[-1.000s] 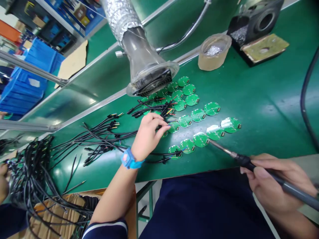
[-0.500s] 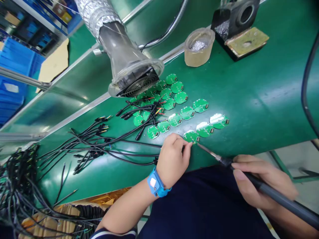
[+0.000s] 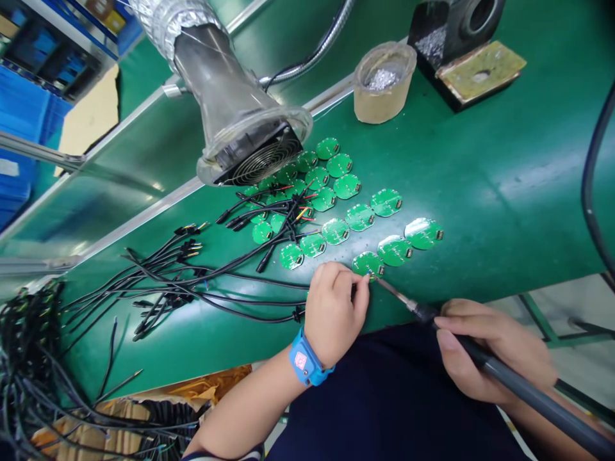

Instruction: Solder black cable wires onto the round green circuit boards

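At centre the left hand (image 3: 334,304) hides part of the cables (image 3: 259,278), the fan (image 3: 262,160) at upper centre covers parts of some boards (image 3: 287,173), and the iron (image 3: 509,376) is cut off at lower right.

No lettering is legible; the blue wristband (image 3: 314,373) bears a small pinkish diamond sign (image 3: 300,360).

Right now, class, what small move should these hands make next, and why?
Probably ease the soldering iron slightly toward the left hand's fingertips, at the near edge of the nearest circuit board. The left hand is poised there, and the right hand holds the iron with its tip right beside that edge; whether it touches is too small to tell.
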A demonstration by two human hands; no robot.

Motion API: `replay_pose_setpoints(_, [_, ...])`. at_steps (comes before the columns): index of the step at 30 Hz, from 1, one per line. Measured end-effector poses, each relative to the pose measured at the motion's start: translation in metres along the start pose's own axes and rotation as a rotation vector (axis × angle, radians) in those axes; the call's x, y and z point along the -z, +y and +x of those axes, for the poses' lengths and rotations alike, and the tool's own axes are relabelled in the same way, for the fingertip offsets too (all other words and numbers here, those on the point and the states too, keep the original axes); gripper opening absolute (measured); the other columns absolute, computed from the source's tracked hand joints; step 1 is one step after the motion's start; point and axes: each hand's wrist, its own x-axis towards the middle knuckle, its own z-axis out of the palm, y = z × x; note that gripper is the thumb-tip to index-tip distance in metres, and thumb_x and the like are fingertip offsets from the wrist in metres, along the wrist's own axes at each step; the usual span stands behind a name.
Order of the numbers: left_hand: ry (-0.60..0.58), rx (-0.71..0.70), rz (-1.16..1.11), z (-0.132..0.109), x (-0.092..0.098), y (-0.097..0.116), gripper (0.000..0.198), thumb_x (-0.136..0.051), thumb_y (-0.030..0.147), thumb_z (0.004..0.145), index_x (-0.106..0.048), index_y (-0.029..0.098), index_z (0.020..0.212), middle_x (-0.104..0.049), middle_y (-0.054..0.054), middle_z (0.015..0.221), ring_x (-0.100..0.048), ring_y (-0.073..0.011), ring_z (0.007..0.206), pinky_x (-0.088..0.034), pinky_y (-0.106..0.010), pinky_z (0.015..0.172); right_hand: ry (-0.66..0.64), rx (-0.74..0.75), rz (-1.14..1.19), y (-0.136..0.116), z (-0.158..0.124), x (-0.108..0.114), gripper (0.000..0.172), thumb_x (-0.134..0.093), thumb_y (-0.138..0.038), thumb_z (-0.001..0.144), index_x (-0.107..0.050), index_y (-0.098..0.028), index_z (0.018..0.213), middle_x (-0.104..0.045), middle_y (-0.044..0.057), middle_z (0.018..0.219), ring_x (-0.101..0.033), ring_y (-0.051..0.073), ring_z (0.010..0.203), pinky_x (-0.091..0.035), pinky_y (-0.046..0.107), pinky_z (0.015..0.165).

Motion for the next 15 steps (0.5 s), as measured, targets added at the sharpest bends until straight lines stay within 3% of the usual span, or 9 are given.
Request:
replay_pose_setpoints(5, [0.002,-0.003,0.015,-0.001,-0.002,0.0,0.012,-0.053,0.018,0.087,-0.056,0.015,0.075,-0.055,-0.005,0.076,-0.05,-0.0164,0.075,-0.042,-0.032,0.069,0.031,0.158,-0.009,-0.002,0.004,0.0,0.017,-0.056,-0.01,0.071,-0.058,-0.019,0.085,-0.056,-0.001,0.06,-0.058,0.013,0.052,-0.051,0.026,0.048])
replay_pose_setpoints(7, [0.002,-0.005,0.015,-0.001,-0.003,0.0,0.012,-0.053,0.019,0.087,-0.056,0.015,0.075,-0.055,-0.005,0.076,-0.05,-0.0164,0.075,-0.042,-0.032,0.069,-0.01,0.135,-0.009,0.0,0.001,0.001,0.017,-0.055,-0.01,0.071,-0.057,-0.019,0.085,-0.056,0.0,0.062,-0.058,0.013,0.052,-0.051,0.026,0.048])
replay_pose_setpoints(11, [-0.005,0.01,0.017,-0.001,-0.003,-0.001,0.013,-0.054,0.019,0.086,-0.056,0.015,0.074,-0.055,-0.005,0.076,-0.049,-0.0165,0.075,-0.042,-0.032,0.069,0.039,0.077,0.027,0.008,-0.01,0.007,0.024,-0.059,-0.009,0.07,-0.058,-0.02,0.092,-0.061,0.002,0.071,-0.062,0.015,0.062,-0.054,0.028,0.054])
replay_pose_setpoints(15, [0.006,0.016,0.011,0.0,-0.002,0.001,0.013,-0.054,0.018,0.086,-0.055,0.015,0.073,-0.054,-0.005,0.074,-0.049,-0.0163,0.074,-0.042,-0.031,0.068,0.044,-0.089,0.034,0.011,-0.015,0.011,0.016,-0.058,-0.015,0.073,-0.06,-0.02,0.088,-0.061,0.003,0.073,-0.063,0.016,0.066,-0.054,0.032,0.06])
